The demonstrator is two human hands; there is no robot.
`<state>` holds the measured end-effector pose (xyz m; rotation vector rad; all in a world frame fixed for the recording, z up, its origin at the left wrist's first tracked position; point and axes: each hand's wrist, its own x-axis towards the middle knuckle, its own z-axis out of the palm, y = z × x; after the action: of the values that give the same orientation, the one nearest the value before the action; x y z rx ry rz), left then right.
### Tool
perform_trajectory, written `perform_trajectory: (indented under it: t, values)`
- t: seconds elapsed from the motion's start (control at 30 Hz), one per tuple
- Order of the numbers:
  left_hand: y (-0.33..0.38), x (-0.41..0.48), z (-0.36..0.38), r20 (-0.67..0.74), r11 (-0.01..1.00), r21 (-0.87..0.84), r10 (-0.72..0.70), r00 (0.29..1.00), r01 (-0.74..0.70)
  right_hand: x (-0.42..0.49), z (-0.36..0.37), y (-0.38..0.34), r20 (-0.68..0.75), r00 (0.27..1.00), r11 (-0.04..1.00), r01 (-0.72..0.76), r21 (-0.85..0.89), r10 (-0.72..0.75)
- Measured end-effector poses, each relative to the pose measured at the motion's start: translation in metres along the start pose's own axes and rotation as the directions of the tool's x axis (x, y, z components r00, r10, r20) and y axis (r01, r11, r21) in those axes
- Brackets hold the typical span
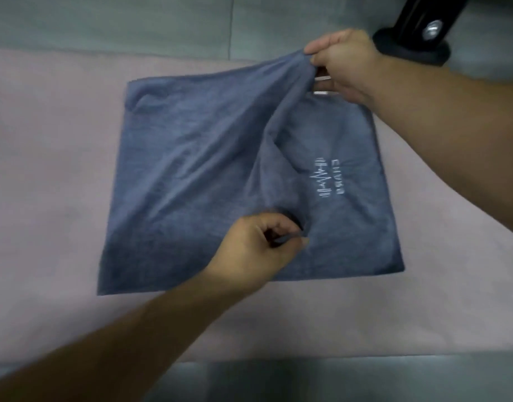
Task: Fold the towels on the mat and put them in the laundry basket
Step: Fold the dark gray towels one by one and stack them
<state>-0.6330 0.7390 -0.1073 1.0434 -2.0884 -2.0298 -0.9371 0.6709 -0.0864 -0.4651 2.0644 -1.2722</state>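
A blue-grey towel point(191, 175) with pale embroidery on its right part lies on the pink mat point(46, 198). Its upper layer is lifted off the lower one along a fold running from top right to bottom centre. My right hand point(345, 65) pinches the far corner of that lifted layer, above the towel's far right edge. My left hand point(258, 245) pinches the near end of the same layer, close to the towel's front edge. The laundry basket is not in view.
The mat lies on a grey tiled floor point(104, 21). A black stand foot with a metal bolt point(417, 39) rests on the floor at the top right, just beyond my right hand. Bare mat spreads left of and in front of the towel.
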Motion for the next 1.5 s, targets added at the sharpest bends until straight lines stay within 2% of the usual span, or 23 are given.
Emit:
perform_trajectory:
  t: [0.13, 0.2, 0.3, 0.47, 0.57, 0.67, 0.8, 0.9, 1.0, 1.1, 1.17, 1.23, 1.27, 1.33, 1.4, 1.5]
  values:
    - [-0.003, 0.026, 0.087, -0.082, 0.999, 0.043, -0.011, 0.997, 0.015, 0.028, -0.065, 0.045, -0.125, 0.991, 0.995, 0.034, -0.091, -0.045]
    - [-0.001, 0.037, 0.123, -0.097, 0.997, 0.08, -0.013, 0.995, 0.021, 0.038, -0.089, 0.064, -0.139, 0.988, 0.996, 0.052, -0.07, -0.062]
    - [-0.001, 0.048, 0.168, -0.091, 0.962, 0.273, 0.0, 0.996, 0.024, 0.054, -0.112, 0.085, -0.08, 0.995, 0.995, 0.044, -0.091, -0.051]
    - [-0.008, 0.056, 0.215, -0.047, 0.854, 0.52, 0.016, 0.999, 0.01, 0.064, -0.119, 0.111, 0.053, 0.991, 0.92, 0.136, -0.368, -0.125]
    - [-0.016, 0.06, 0.224, -0.035, 0.8, 0.599, -0.001, 0.999, 0.022, 0.075, -0.118, 0.129, 0.061, 0.994, 0.932, 0.107, -0.347, -0.092]
    - [-0.02, 0.057, 0.232, -0.058, 0.774, 0.633, 0.008, 0.998, 0.031, 0.081, -0.12, 0.141, 0.028, 0.996, 0.937, 0.087, -0.338, -0.082]
    - [-0.022, 0.054, 0.245, -0.154, 0.785, 0.616, 0.038, 0.987, 0.065, 0.075, -0.118, 0.15, 0.039, 0.981, 0.87, 0.186, -0.456, -0.189]
    - [-0.019, 0.054, 0.256, -0.186, 0.798, 0.595, 0.02, 0.982, 0.096, 0.075, -0.117, 0.159, 0.078, 0.97, 0.822, 0.237, -0.518, -0.23]
    - [-0.01, 0.051, 0.264, -0.15, 0.809, 0.573, -0.054, 0.987, 0.131, 0.073, -0.12, 0.16, 0.12, 0.959, 0.758, 0.278, -0.59, -0.258]
    - [-0.003, 0.048, 0.239, -0.188, 0.867, 0.468, -0.093, 0.978, 0.172, 0.056, -0.115, 0.151, 0.118, 0.937, 0.609, 0.306, -0.732, -0.328]
    - [-0.006, 0.048, 0.197, -0.319, 0.87, 0.448, -0.06, 0.946, 0.206, 0.038, -0.102, 0.142, 0.106, 0.893, 0.504, 0.341, -0.794, -0.437]
    - [-0.018, 0.045, 0.14, -0.451, 0.826, 0.498, -0.012, 0.892, 0.263, 0.019, -0.078, 0.133, 0.209, 0.834, 0.461, 0.471, -0.752, -0.511]
    - [-0.027, 0.04, 0.11, -0.469, 0.791, 0.544, 0.013, 0.883, 0.278, 0.011, -0.062, 0.129, 0.293, 0.804, 0.46, 0.55, -0.697, -0.518]
    - [-0.048, 0.025, 0.057, -0.378, 0.692, 0.675, 0.024, 0.926, 0.257, -0.005, -0.025, 0.125, 0.435, 0.762, 0.495, 0.644, -0.583, -0.479]
    - [-0.07, 0.008, 0.021, -0.199, 0.597, 0.789, 0.027, 0.98, 0.144, -0.018, 0.008, 0.125, 0.528, 0.738, 0.517, 0.672, -0.53, -0.419]
    - [-0.087, -0.003, -0.007, -0.005, 0.595, 0.801, 0.101, 0.995, -0.056, -0.028, 0.045, 0.126, 0.571, 0.726, 0.478, 0.685, -0.55, -0.383]
